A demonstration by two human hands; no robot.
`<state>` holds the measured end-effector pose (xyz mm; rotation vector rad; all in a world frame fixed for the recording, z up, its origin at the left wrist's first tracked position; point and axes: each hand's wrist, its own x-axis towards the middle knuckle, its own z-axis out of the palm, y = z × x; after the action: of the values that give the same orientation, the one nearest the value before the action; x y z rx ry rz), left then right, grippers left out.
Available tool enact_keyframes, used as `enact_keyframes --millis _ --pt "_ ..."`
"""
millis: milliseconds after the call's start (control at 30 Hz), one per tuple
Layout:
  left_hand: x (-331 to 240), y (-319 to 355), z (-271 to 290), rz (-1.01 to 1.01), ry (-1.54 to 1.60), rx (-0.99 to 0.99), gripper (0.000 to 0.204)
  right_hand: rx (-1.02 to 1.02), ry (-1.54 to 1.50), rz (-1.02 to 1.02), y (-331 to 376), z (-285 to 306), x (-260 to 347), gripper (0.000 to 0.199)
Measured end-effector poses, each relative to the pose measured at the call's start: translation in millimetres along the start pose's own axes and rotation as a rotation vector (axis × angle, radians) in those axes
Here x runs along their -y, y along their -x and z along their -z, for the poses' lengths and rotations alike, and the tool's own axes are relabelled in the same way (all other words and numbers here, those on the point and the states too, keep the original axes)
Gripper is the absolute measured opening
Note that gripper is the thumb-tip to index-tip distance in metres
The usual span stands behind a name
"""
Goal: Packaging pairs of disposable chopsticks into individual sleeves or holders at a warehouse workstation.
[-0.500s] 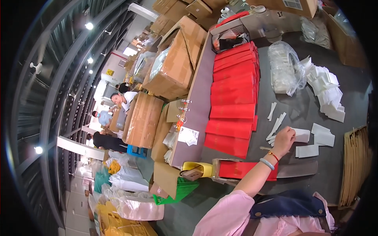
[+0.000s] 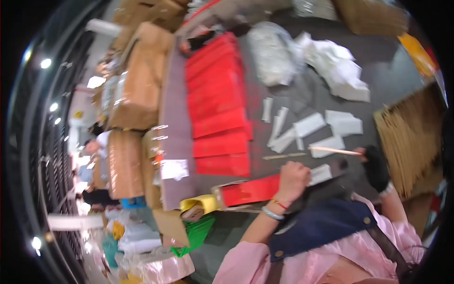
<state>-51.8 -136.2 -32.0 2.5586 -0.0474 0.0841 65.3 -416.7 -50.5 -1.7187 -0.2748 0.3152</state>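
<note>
My left hand [image 2: 294, 181], with a red string bracelet and a pale bangle at its wrist, is closed on the near end of a white paper slip [image 2: 320, 174]. Beneath and beside it lies a red paper piece [image 2: 250, 190], long and flat like an envelope, in a holder beside a yellow object [image 2: 199, 204]. My right hand [image 2: 376, 171] wears a black glove and grips a thin wooden stick [image 2: 336, 151], whose tip lies over the loose white slips [image 2: 309, 125]. Motion blurs both hands somewhat.
Red envelope-like sheets [image 2: 217, 94] lie fanned along the table's left side. Beyond the slips are a clear plastic bag [image 2: 274, 54] and a white paper heap [image 2: 338, 68]. Brown card pieces [image 2: 409, 137] stand at right. Cartons [image 2: 142, 75] and people are behind the partition.
The view has swung, shifting the table leftward. My left hand has drawn a white slip nearer, to the red piece. My gloved right hand has come into view with the stick.
</note>
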Motion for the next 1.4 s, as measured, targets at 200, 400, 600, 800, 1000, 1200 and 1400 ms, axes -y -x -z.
enact_keyframes --millis 200,400,600,800,1000,1200,1400 --pt "6.9 21.7 20.6 0.13 -0.021 -0.115 0.052 0.303 0.555 0.252 -14.0 -12.8 15.6 0.021" --pt "16.0 48.2 14.7 0.14 -0.082 0.021 0.07 0.508 0.902 0.348 -10.7 -30.8 -17.2 0.02" --pt "-2.2 30.0 11.1 0.119 -0.123 0.055 0.068 0.408 0.717 0.526 -23.8 -45.3 -23.7 0.017" --pt "2.7 27.4 5.6 0.102 -0.127 0.032 0.069 0.389 0.778 0.49 -25.3 -36.8 -14.1 0.008" --pt "6.9 29.7 7.4 0.107 -0.111 0.027 0.071 0.318 0.903 0.411 -26.3 4.3 -8.9 0.004" --pt "0.6 27.8 13.1 0.112 -0.09 0.036 0.07 0.319 0.92 0.316 -24.6 12.1 -3.7 0.008" --pt "6.7 31.2 8.5 0.118 -0.08 0.042 0.066 0.358 0.86 0.356 -25.9 10.7 5.4 0.012"
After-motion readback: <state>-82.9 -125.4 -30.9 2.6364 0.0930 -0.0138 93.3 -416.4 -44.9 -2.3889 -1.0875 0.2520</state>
